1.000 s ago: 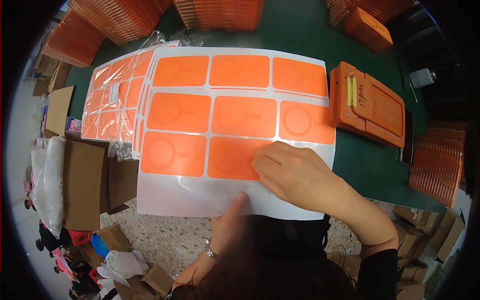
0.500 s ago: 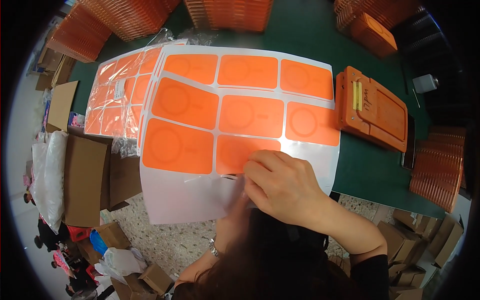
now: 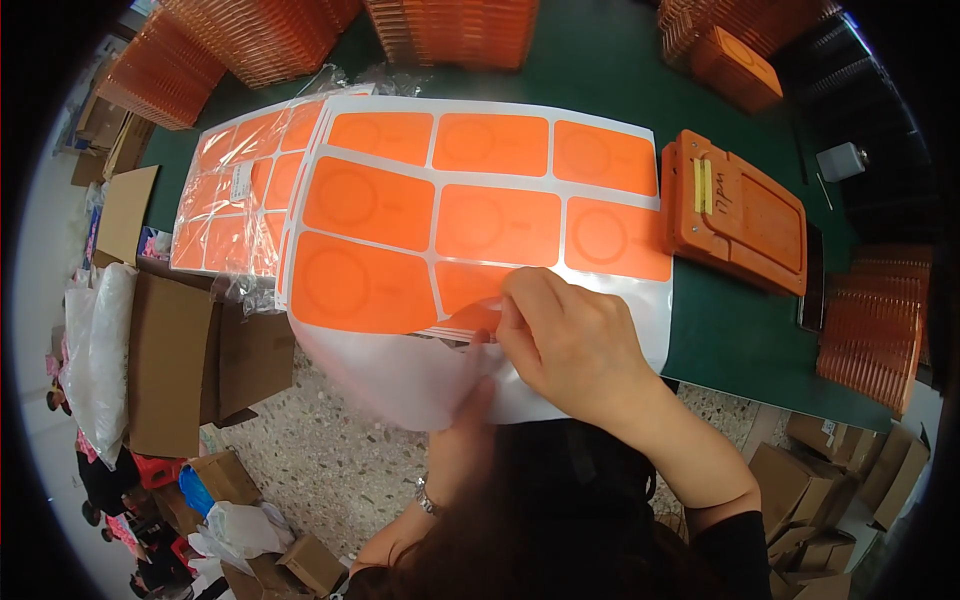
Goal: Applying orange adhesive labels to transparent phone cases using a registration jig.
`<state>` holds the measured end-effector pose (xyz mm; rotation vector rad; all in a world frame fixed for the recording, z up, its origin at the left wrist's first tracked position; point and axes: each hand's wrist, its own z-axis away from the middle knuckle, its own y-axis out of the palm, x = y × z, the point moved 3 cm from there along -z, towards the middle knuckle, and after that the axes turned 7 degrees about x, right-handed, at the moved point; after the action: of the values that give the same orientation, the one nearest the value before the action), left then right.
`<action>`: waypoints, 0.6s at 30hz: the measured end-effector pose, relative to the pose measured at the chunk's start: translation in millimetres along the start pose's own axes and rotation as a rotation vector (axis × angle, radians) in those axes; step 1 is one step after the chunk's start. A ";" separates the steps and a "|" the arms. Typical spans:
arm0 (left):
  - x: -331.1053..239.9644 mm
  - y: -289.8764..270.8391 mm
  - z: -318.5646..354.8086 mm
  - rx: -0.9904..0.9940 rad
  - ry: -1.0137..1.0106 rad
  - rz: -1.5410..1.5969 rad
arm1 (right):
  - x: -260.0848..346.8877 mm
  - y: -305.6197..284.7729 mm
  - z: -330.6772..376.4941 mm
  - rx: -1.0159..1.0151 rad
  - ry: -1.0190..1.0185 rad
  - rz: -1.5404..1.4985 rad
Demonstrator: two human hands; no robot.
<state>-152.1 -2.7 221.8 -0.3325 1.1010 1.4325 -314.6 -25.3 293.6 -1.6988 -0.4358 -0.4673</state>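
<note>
A white-backed sheet (image 3: 497, 224) of orange rounded stickers, each with a faint ring and short bar, lies on top of a stack of such sheets. Its near edge hangs past the table. My right hand (image 3: 575, 340) pinches the lifting edge of an orange sticker (image 3: 470, 318) in the near row; this sticker curls away from the white backing. Partly blurred, my left hand (image 3: 465, 405) grips the near strip of backing, which bends downward around it. A metal watch is on my left wrist. The right-hand fingertips hide part of the sticker.
Left of the stack lies a plastic-wrapped pack of stickers (image 3: 222, 215). An orange case (image 3: 745, 215) touches the right side, with a dark phone-like slab (image 3: 815, 275) beside it. Ribbed orange stacks (image 3: 450, 35) line the green table (image 3: 600, 65). An open cardboard box (image 3: 170, 360) stands at left.
My right hand has moved slightly up, and the middle near-row sticker now lifts and curls. The backing at my left hand has bent further down and inward.
</note>
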 end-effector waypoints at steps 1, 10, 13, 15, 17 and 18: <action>1.7 -3.2 1.2 0.000 0.001 0.000 | 0.0 -0.8 -1.6 0.038 -0.021 -0.010; -46.9 -50.7 -4.8 0.089 0.234 0.221 | 4.3 18.1 10.1 0.034 -0.215 0.066; -70.4 -50.2 -16.8 0.062 0.211 0.121 | 6.6 29.1 13.3 0.050 -0.253 0.094; -73.4 -39.5 -27.3 -0.059 0.206 0.144 | 7.9 29.7 11.5 0.004 -0.246 0.138; -71.3 -32.3 -30.9 -0.176 0.199 0.225 | 7.3 30.8 10.5 -0.011 -0.220 0.112; -67.7 -35.8 -31.2 -0.174 0.197 0.222 | 6.9 28.6 10.3 -0.031 -0.187 0.089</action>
<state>-117.7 -75.0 242.5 -0.4959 1.2027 1.7268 -292.9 -19.7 271.8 -1.7911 -0.4872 -0.2521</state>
